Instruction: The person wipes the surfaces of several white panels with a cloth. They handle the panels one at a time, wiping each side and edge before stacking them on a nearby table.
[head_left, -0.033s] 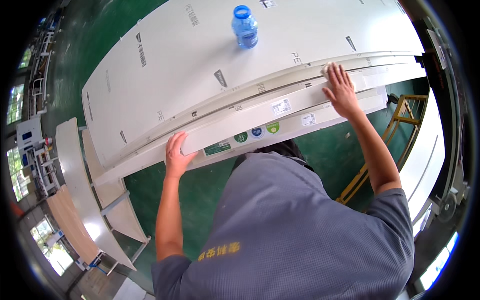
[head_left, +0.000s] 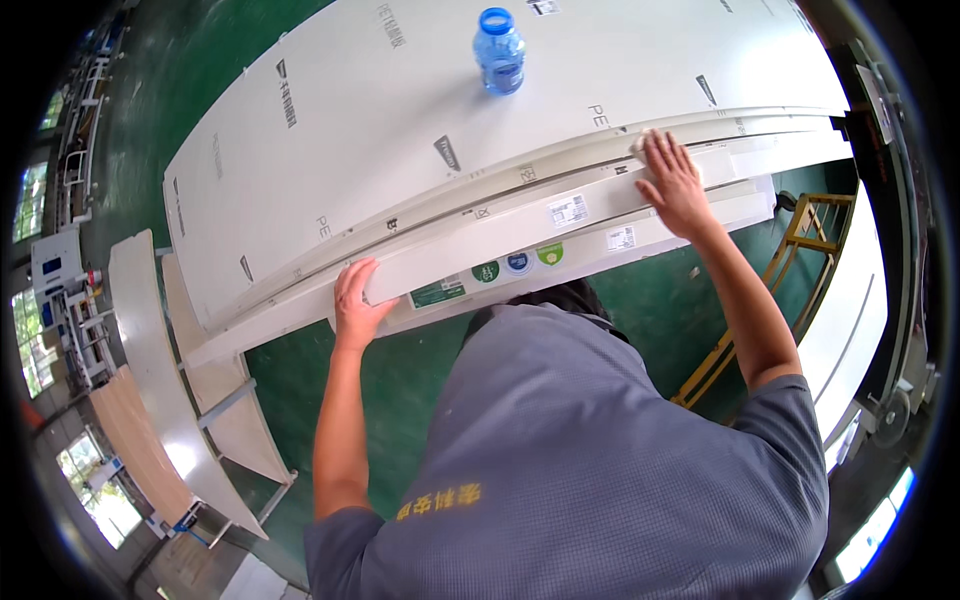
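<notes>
A long, narrow white panel strip (head_left: pixel 520 225) lies along the near edge of a stack of large white boards (head_left: pixel 370 120). My left hand (head_left: pixel 357 308) is at the strip's left end, fingers over its top and thumb on the near side. Toward the right end, my right hand (head_left: pixel 675 185) presses a pale, crumpled cloth (head_left: pixel 640 145) onto the strip, its fingers stretched out; most of the cloth is hidden under the palm. Paper labels (head_left: pixel 568 210) are stuck to the strip's face.
A clear blue plastic bottle (head_left: pixel 500 55) stands on the boards. Below the strip another board (head_left: pixel 440 300) carries round stickers. A yellow metal frame (head_left: pixel 735 345) is at the right on the green floor; more long panels (head_left: pixel 150 330) rest on supports at the left.
My right hand has slid slightly left along the strip with the cloth. The left hand keeps its place at the strip's end. The whole view has shifted a little.
</notes>
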